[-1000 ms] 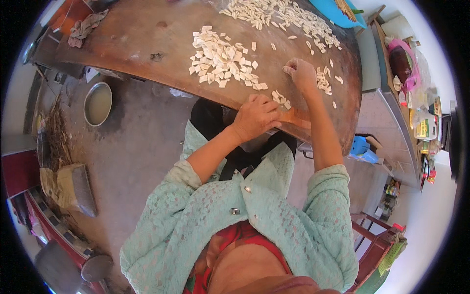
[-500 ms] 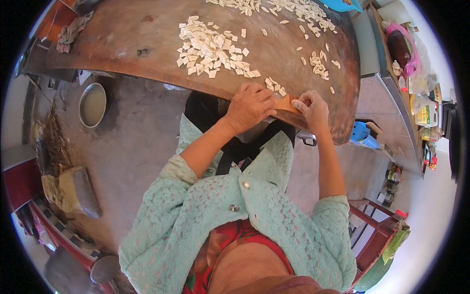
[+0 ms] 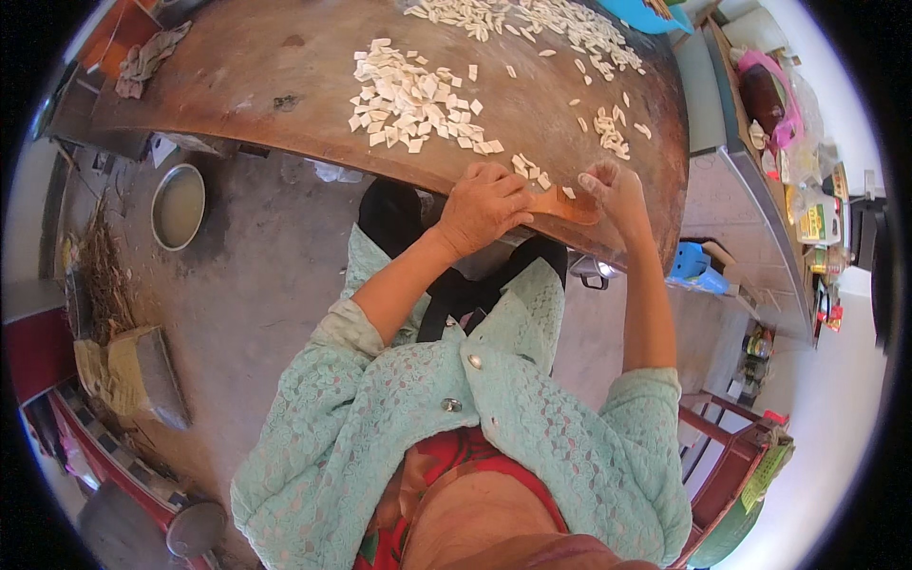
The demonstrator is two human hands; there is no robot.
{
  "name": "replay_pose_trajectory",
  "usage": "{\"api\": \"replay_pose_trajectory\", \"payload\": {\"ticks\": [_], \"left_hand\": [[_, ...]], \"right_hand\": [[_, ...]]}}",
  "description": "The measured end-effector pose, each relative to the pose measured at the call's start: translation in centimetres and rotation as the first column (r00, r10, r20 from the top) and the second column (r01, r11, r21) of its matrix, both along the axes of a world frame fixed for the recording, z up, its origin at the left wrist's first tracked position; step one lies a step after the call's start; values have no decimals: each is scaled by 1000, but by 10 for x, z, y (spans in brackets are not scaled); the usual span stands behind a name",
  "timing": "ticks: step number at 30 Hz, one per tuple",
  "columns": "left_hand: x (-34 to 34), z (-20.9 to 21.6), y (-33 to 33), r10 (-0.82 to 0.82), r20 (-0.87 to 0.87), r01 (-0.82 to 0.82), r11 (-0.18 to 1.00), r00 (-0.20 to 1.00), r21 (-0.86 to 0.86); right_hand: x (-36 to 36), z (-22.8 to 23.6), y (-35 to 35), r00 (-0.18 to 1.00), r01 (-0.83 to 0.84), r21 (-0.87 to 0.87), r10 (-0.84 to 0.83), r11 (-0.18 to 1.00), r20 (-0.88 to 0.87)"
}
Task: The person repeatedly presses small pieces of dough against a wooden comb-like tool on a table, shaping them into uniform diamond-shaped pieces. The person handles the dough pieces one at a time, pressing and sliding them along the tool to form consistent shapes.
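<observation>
My left hand [image 3: 487, 207] is closed on one end of an orange-brown comb [image 3: 570, 206], which lies at the table's near edge. Just beyond the comb's other end, my right hand [image 3: 619, 198] is raised a little, thumb and fingers pinched together; anything between them is too small to make out. A small pale dough piece [image 3: 568, 192] lies by the comb's far edge. Several flat dough pieces [image 3: 530, 171] rest just past my left fingers. Farther off is a big heap of diamond-shaped dough pieces [image 3: 404, 100].
Curled dough pieces [image 3: 611, 133] lie at the right of the brown table [image 3: 237, 85], with a wide spread of more [image 3: 579, 28] behind. A blue basin [image 3: 651, 14] stands at the far right corner, a crumpled cloth [image 3: 152, 57] far left. A metal basin [image 3: 179, 207] sits on the floor.
My right hand has come up off the comb and moved slightly right and away, uncovering the comb's end. A small dough piece now shows by the comb. My left hand has stayed put.
</observation>
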State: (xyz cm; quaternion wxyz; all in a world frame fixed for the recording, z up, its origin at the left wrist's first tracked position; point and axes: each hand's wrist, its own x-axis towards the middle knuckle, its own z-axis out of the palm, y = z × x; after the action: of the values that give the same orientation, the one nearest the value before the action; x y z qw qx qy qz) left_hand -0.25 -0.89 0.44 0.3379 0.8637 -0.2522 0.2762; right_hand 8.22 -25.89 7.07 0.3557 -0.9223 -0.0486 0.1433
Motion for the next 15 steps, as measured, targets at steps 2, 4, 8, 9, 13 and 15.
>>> {"api": "replay_pose_trajectory", "payload": {"ticks": [2,4,8,9,13,15], "left_hand": [[-1,-2,-1,-5,2,5,1000,1000,9],[-1,-2,-2,-5,8,5,1000,1000,7],[0,-2,-1,-7,31,6,1000,999,16],[-1,-2,-1,-2,25,2,1000,1000,19],[-3,-2,1,1,-1,-1,1000,1000,30],[-1,-1,-1,-9,24,9,1000,1000,-1]], "right_hand": [[-12,9,11,988,5,104,11,995,-156],[-13,5,15,937,3,230,78,973,-340],[-9,-4,34,841,-95,97,28,991,540],[-10,0,41,883,-118,58,78,991,463],[-11,-2,77,931,-184,-66,195,981,310],[-4,-6,84,960,-146,-48,153,988,233]]}}
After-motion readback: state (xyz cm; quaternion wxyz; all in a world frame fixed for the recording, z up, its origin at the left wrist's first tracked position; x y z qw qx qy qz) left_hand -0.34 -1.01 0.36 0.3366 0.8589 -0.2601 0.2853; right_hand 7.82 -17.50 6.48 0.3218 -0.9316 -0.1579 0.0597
